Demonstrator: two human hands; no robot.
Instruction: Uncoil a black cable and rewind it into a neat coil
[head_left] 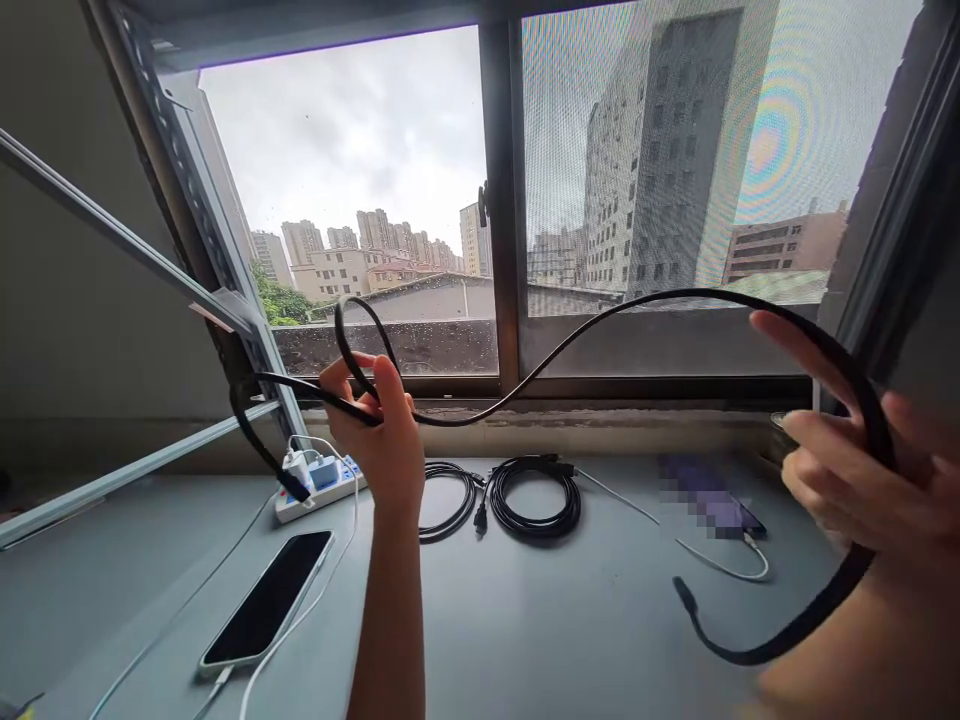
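Observation:
A long black cable (pixel 600 318) stretches in the air between both hands, above a grey table (pixel 540 610). My left hand (pixel 379 425) is raised in the middle left and grips the cable where it forms a small loop; one end hangs down toward the power strip. My right hand (pixel 862 470) is close to the camera at the right edge, fingers curled around the cable, whose other end curves down below the hand to a loose tip (pixel 684 592).
On the table lie two coiled black cables (pixel 534 500), a white power strip (pixel 319 480) with chargers, a phone (pixel 268 600) on a white lead, and another phone (pixel 712 497) with a white cable. A window and slanted metal frame (pixel 135 245) stand behind.

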